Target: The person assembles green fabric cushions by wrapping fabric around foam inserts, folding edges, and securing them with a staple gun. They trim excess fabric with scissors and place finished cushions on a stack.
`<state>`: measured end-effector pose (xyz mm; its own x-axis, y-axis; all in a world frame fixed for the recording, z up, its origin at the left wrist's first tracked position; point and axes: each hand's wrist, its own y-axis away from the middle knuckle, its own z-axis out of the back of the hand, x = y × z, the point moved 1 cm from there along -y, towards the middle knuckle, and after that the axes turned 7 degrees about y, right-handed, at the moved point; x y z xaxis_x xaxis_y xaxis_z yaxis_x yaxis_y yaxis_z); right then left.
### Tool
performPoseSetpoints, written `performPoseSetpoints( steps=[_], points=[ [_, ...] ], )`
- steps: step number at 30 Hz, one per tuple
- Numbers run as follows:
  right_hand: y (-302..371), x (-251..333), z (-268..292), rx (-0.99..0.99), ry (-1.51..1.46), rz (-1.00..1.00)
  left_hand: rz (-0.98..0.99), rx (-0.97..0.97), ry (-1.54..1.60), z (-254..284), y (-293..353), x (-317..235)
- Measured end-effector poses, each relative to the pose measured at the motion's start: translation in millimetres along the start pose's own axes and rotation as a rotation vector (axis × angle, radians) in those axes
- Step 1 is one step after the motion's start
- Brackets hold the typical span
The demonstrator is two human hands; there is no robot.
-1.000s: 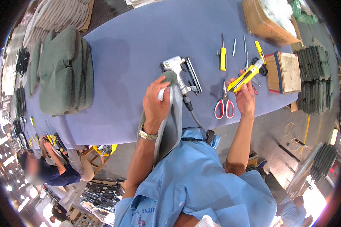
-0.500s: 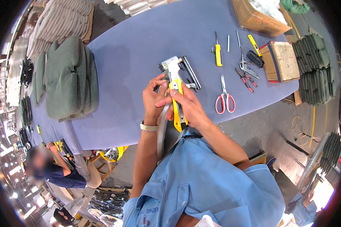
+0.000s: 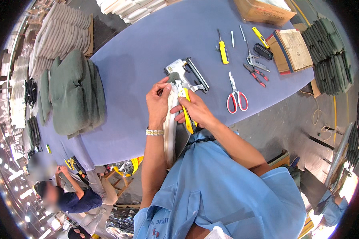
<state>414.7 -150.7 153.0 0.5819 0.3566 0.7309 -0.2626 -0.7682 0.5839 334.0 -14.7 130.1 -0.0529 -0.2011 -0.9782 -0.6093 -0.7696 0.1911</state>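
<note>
My left hand (image 3: 157,105) pinches the upper end of a long padded piece (image 3: 170,135) with a whitish edge and a dark green fabric tip. The piece hangs down between my forearms toward my body. In my right hand (image 3: 198,110) is a yellow utility knife (image 3: 190,126), its front end against the piece beside my left fingertips. Whether the blade is cutting cannot be made out. Just beyond my hands, a silver pneumatic staple gun (image 3: 174,67) lies on the blue-covered table (image 3: 135,79). Red-and-white scissors (image 3: 237,99) lie to the right of my right hand.
A yellow screwdriver (image 3: 223,52), pliers (image 3: 254,75), an air blow gun (image 3: 257,63) and a yellow cutter (image 3: 261,37) lie at the right. Cartons (image 3: 293,49) stand beyond. Dark green cushions (image 3: 76,95) are stacked left. A person (image 3: 81,199) works at lower left.
The padded piece has been raised and turned, so more of its whitish edge shows. The knife's front end has come against it near my left fingers. My view has shifted slightly.
</note>
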Motion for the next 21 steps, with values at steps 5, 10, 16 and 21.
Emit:
performPoseSetpoints(
  steps=[5, 10, 16, 21],
  points=[
    [-1.6, 5.7, 0.8, 0.017, 0.031, 0.0, -0.029, 0.034, -0.076, 3.9, -0.8, -0.8],
    [8.1, 8.2, -3.7, -0.105, -0.087, 0.037, -0.316, 0.106, -0.4, -5.0, 3.2, -20.4],
    [25.5, 33.3, -5.7, -0.134, -0.236, 0.309, -0.454, 0.129, -0.548, -3.3, 1.3, -9.4],
    [21.5, 27.8, -24.9, -0.046, -0.251, 0.256, -0.169, 0.149, -0.11, 8.0, -7.4, 4.9]
  ],
)
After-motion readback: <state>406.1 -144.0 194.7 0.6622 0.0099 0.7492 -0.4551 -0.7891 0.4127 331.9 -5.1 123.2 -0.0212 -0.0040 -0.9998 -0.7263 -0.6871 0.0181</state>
